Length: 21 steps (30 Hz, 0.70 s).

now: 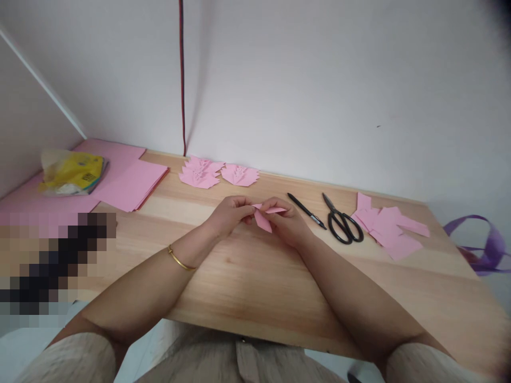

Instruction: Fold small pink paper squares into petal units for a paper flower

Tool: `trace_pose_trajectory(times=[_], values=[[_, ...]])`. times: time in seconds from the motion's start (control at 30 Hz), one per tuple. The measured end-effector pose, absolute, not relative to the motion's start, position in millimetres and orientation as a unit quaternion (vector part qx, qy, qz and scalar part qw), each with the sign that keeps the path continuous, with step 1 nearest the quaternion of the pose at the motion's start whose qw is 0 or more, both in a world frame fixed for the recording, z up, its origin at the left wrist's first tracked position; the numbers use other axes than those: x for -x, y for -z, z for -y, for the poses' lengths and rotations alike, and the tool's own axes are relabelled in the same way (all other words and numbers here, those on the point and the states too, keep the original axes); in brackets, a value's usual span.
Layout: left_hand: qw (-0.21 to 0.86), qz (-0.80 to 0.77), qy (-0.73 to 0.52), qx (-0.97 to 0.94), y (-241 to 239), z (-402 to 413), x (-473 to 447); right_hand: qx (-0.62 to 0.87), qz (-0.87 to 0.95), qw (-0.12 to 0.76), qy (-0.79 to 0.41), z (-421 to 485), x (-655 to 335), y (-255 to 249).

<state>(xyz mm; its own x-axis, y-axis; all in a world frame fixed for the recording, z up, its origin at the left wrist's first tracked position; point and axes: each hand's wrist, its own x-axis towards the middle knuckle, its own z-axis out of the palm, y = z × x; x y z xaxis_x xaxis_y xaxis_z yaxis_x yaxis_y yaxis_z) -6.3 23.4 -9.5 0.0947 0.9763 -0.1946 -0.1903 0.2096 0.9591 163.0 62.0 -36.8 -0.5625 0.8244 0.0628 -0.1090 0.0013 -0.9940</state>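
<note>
Both hands pinch a small folded paper over the table

You have the folded paper (263,222), pink, over the middle of the table (227,287), between your two hands. Left hand (231,217): thumb and forefinger pinch its left end, other fingers curled in. Right hand (290,222): thumb and fingers pinch its right part, a flap sticking out past them. Can't tell if the hands touch the tabletop. Gold bracelet (179,260) on your left wrist.

Just right of your right hand: black pen (306,210), slanting, then scissors (344,221) with black handles, blades toward the back edge. Past those, near the right edge, a loose pile of paper scraps (387,223), pink, overlapping. Purple strap (493,247) beyond the right edge.

Along the back edge, left of centre: pink paper cutouts (240,175) with jagged edges, in two groups side by side. Back left corner: pink sheets (131,183), some stacked, with a yellow and clear plastic bag (75,170) on top. Front left corner is pixelated, can't tell.
</note>
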Motion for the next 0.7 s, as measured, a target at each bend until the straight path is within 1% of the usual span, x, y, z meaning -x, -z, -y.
trace_pose_trajectory(times=[0.17,0.27,0.57,0.7], values=[[0.652,-0.458,-0.461,-0.391,9.8,-24.2,8.5,0.262,0.541,0.362,-0.712,-62.7,-162.0,38.1],[0.657,-0.458,-0.457,-0.386,6.8,-24.0,9.3,0.250,0.528,0.358,-0.728,-62.6,-161.9,36.5],[0.655,-0.467,-0.439,-0.401,9.0,-24.7,10.4,0.281,0.582,0.358,-0.674,-63.9,-162.8,36.2],[0.629,-0.473,-0.452,-0.419,9.6,-24.4,10.6,0.305,0.592,0.354,-0.656,-63.5,-163.4,33.8]])
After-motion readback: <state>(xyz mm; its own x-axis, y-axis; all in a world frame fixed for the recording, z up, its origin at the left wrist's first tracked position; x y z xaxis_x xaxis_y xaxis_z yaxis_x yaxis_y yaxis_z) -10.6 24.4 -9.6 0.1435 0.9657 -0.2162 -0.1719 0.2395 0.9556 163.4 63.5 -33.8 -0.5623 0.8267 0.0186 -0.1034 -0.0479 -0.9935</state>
